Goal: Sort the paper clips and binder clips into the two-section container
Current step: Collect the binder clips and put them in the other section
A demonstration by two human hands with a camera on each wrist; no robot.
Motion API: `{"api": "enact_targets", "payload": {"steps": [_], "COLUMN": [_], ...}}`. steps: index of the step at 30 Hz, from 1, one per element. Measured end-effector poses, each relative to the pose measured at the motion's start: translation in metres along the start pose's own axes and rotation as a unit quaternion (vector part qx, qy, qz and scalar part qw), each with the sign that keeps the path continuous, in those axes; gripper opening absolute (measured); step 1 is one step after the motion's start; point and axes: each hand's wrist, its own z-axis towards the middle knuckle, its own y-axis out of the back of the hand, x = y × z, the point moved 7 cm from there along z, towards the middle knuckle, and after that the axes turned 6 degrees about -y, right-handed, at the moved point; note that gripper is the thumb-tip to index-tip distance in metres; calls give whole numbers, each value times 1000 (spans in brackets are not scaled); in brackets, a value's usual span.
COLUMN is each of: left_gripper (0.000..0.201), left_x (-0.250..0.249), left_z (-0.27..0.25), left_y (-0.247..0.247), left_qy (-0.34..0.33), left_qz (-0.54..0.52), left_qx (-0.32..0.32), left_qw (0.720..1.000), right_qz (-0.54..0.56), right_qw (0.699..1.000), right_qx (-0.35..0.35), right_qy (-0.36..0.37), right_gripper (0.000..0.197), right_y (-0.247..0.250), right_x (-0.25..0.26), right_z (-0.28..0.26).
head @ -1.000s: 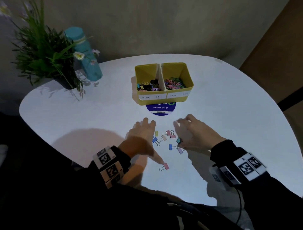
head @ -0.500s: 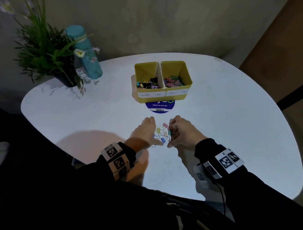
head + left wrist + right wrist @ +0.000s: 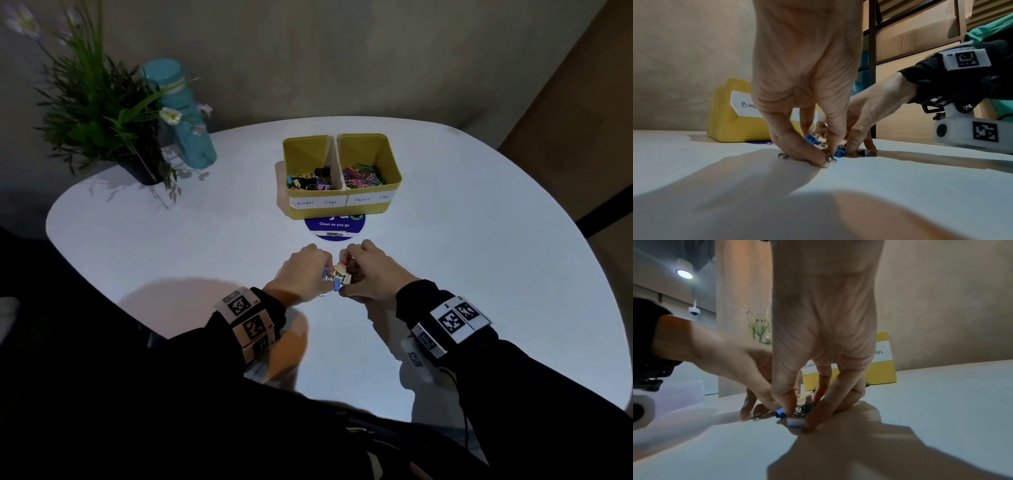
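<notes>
My left hand (image 3: 303,274) and my right hand (image 3: 371,274) meet on the white desk (image 3: 479,257). The fingers of both are curled round one little heap of binder clips (image 3: 336,277), squeezed between them. The yellow container (image 3: 340,209) sits straight ahead, well apart. Its left part says binder clips, so my left hand is a bit nearer. The desk between is bare, except for a blue sticker (image 3: 335,226).
</notes>
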Motion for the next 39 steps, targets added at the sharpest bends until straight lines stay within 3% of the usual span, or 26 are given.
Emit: {"api": "enact_targets", "payload": {"steps": [7, 11, 17, 22, 28, 30, 33, 36, 39], "left_gripper": [3, 8, 10, 12, 26, 19, 11, 9, 12], "left_x": [-4, 8, -7, -5, 0, 3, 10, 21, 39], "left_z": [5, 2, -4, 24, 58, 54, 36, 14, -6], "left_y": [5, 21, 103, 168, 152, 153, 153, 139, 120], "left_qy": [-19, 7, -25, -43, -31, -35, -43, -44, -27], "left_qz": [-109, -216, -306, -280, -174, -183, -207, -228, -230], "left_qx": [-10, -30, -146, -268, -163, -203, -274, -306, -321], "left_qw": [994, 976, 941, 921, 971, 961, 938, 924, 919], "right_qz": [-18, -17, 5, 52, 8, 10, 97, 160, 170], "right_qw": [999, 998, 999, 998, 998, 998, 993, 984, 985], "right_qx": [-4, 11, 8, 13, 4, -2, 29, 59, 36], "right_qy": [-42, -54, -39, -44, -65, -62, -57, -42, -6], "right_gripper": [52, 44, 36, 33, 23, 18, 16, 12, 3], "right_y": [-1, 2, 8, 12, 15, 16, 20, 37, 76], "right_x": [-7, -7, -8, -10, -16, -17, -16, -2, 21], "right_z": [11, 19, 23, 23, 29, 28, 21, 5, -12]}}
